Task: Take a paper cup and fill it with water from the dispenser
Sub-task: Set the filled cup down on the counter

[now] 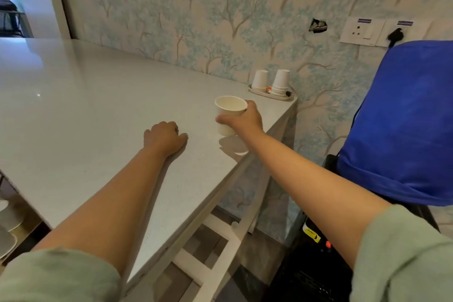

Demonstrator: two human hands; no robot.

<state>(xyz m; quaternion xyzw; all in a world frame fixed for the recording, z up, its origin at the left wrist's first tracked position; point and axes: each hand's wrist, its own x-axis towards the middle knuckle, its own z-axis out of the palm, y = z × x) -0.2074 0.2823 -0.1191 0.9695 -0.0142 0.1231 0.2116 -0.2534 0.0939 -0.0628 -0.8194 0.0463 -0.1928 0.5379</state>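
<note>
My right hand [245, 121] grips a white paper cup [229, 108], upright and empty, lifted slightly above the pale counter [85, 105] near its right edge. My left hand [165, 138] rests on the counter as a loose fist, to the left of the cup, holding nothing. The water dispenser [316, 265] stands dark and low at the right beside the counter. Its bottle is wrapped in a blue cover [404, 125]. The taps are hidden from view.
Two stacks of upturned paper cups [270, 82] stand on a small tray [272, 95] at the counter's far right corner by the wallpapered wall. Wall sockets [362, 30] sit above the dispenser, one with a black plug. A white frame shows under the counter.
</note>
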